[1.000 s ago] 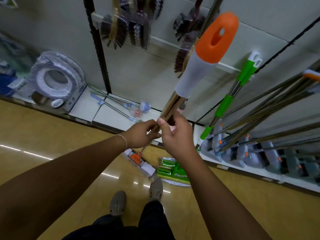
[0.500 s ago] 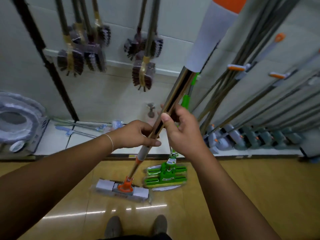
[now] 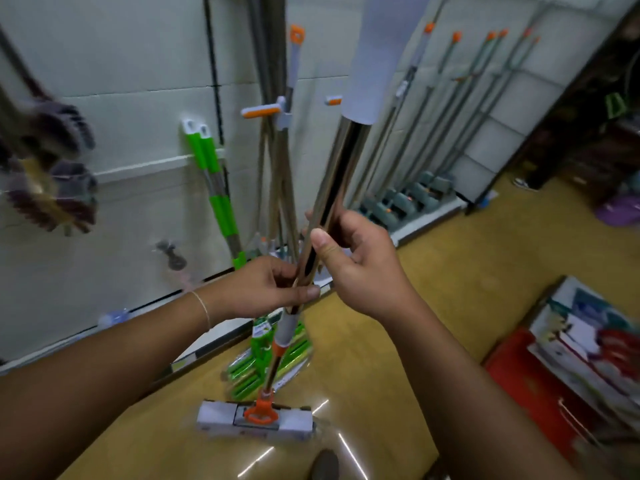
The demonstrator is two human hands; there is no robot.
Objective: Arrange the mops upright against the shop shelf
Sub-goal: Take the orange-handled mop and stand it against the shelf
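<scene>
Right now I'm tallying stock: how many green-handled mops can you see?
2, both leaning side by side against the wall left of the held mop: one green mop and its neighbour. More may hide behind the poles.

Held mop (image 3: 332,202) near upright, tilted slightly rightward at top: shiny metal shaft, white-grey grip sleeve above, grey collar and orange joint below, flat grey-white head (image 3: 254,419) resting on yellow floor. Gripped mid-shaft by left hand (image 3: 263,289) below and right hand (image 3: 360,261) above. Two green-handled mops (image 3: 216,188) leaning against pale shop shelf (image 3: 138,98), green flat heads (image 3: 266,358) on floor just behind held head. Cluster of orange-tipped mops (image 3: 284,168) standing upright behind shaft. Further row of orange-tipped mops (image 3: 446,126) leaning against shelf at right, grey heads on its base.
</scene>
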